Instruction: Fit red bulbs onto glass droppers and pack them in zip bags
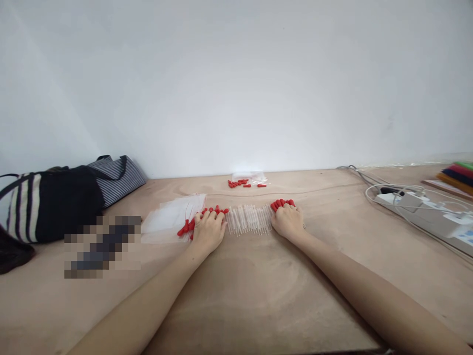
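Observation:
A row of thin, clear tubes (248, 220) lies side by side on the table between my two hands. At the left end of the row, my left hand (209, 230) is closed over red rubber bulbs (186, 227), with fingers curled down and several bulbs showing around it. At the other end, my right hand (288, 221) is closed around more red rubber bulbs (282, 203), which stick out beyond the knuckles. My fingertips are partly hidden on both sides. Clear plastic bags (170, 219) lie beside and partly beneath the left group of bulbs.
Further back, loose red bulbs (236, 184) lie by a clear bag (251, 176) near the wall. Left are a dark bag (66, 202), a striped pouch (116, 180) and a pixelated object (103, 246). Right are a power strip (424, 212) with cables and coloured stacked items (458, 175).

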Available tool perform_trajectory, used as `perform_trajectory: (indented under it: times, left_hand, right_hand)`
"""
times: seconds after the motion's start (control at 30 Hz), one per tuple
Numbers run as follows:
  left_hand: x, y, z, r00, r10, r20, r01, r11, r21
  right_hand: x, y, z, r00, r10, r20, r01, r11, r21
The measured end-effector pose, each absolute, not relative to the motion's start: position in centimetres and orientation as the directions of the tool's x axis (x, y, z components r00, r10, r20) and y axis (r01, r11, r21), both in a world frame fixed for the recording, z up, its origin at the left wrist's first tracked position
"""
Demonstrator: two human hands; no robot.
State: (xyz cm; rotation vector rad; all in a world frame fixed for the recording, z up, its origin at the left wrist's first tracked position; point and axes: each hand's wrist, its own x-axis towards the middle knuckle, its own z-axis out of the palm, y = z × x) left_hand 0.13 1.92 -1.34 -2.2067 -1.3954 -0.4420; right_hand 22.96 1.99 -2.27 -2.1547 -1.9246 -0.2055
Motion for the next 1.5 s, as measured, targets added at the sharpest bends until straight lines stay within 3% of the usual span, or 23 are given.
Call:
perform_trajectory:
  times: [0.1,0.23,0.37,0.5,0.73,1.23,1.5]
  left_hand:
    - [0.1,1.9,-1.1,0.391,0.741,0.546,0.918,-0.353,-0.180]
    - [0.3,1.3,-0.8,0.349,0.721,0.598,0.885,-0.464,0.043]
    - [0.9,0.5,-1.2,0.416,0.712,0.566,0.706,-0.645,0.292]
    - [1.5,0.0,-1.7,0.440,0.714,0.544,0.613,-0.682,0.399]
    - [1.5,0.2,-1.9,0.438,0.764,0.474,0.623,-0.638,0.453]
    - [1.6,0.0,-1.8,0.451,0.733,0.509,0.602,-0.671,0.433]
    - [1.6,0.0,-2.0,0.534,0.679,0.505,0.575,-0.729,0.372]
  right_hand:
    - [22.9,2.1,-2.3,0.137,0.953,0.272,0.987,-0.109,-0.115]
    - [23.4,2.0,-2.1,0.137,0.911,0.390,0.965,-0.033,-0.261]
    - [24.3,0.9,-2.1,0.023,0.871,0.492,0.843,0.248,-0.478]
    - [24.3,-0.5,-2.4,-0.177,0.851,0.494,0.686,0.467,-0.558]
    - [22.3,-1.6,-3.1,-0.349,0.804,0.481,0.636,0.580,-0.509]
    - [20.9,-2.1,-3.3,-0.346,0.801,0.489,0.655,0.579,-0.485]
    - [21.5,-1.9,-3.1,-0.409,0.700,0.586,0.697,0.654,-0.296]
